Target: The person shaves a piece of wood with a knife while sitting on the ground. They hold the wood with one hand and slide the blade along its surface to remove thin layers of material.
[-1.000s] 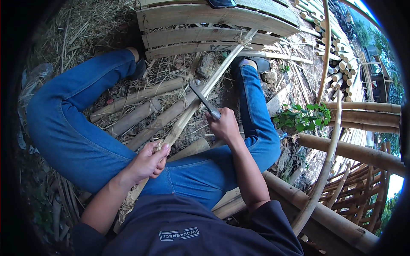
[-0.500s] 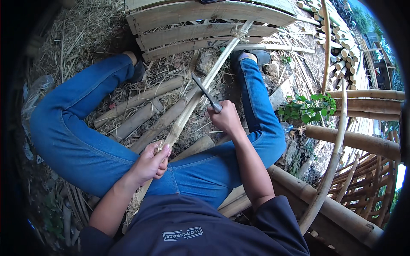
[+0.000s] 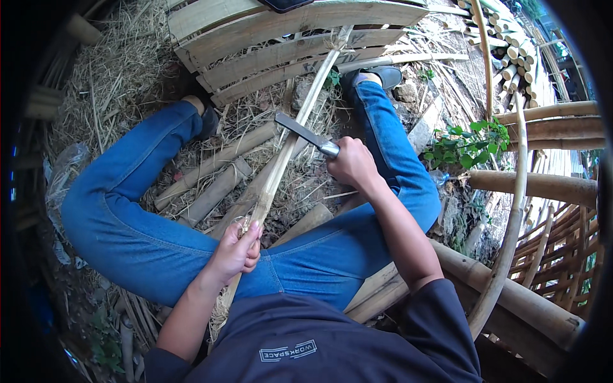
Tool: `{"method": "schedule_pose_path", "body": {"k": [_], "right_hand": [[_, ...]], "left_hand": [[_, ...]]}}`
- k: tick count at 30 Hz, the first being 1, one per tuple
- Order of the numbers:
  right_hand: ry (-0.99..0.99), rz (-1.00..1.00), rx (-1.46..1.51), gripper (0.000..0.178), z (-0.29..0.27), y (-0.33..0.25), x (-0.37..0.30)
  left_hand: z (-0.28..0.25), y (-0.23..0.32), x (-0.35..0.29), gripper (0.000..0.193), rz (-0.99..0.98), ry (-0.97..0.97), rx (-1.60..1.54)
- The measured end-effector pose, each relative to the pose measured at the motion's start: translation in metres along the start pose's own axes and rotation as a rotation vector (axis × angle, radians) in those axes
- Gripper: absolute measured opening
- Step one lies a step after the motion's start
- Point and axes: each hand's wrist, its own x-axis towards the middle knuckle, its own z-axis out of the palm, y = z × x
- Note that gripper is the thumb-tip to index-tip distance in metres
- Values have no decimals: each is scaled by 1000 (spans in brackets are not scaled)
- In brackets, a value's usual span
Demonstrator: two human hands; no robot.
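Observation:
A long pale bamboo strip (image 3: 285, 155) slants from the wooden slatted crate at the top, between my knees, down to my lap. My left hand (image 3: 238, 252) is closed round its near part, with curled shavings by the fingers. In my right hand (image 3: 355, 163) is a knife (image 3: 305, 134) with a long, flat grey blade, its fingers wrapped round the handle. The blade lies across the strip, its broad face showing and its blunt end past the strip's left side. Whether the edge bites into the bamboo I cannot tell.
The slatted crate (image 3: 306, 39) stands ahead, with a dark flat object (image 3: 285, 4) on top. Several bamboo pieces (image 3: 214, 191) lie among straw between my legs. On the right are a leafy plant (image 3: 466, 145), bamboo rails (image 3: 533, 187) and stacked bamboo poles (image 3: 513, 64).
The knife has turned so its broad face shows, and its blade now reaches farther across the strip. My left hand keeps its grip. The whole view has shifted slightly.

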Motion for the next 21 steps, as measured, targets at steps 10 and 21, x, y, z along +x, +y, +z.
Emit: {"method": "schedule_pose_path", "body": {"k": [10, 21], "right_hand": [[-105, -22, 30, 20, -10, 15, 11], [-44, -34, 9, 21, 1, 21, 6]], "left_hand": [[-1, -5, 0, 27, -4, -29, -20], [-2, -4, 1, 27, 25, -31, -4]]}}
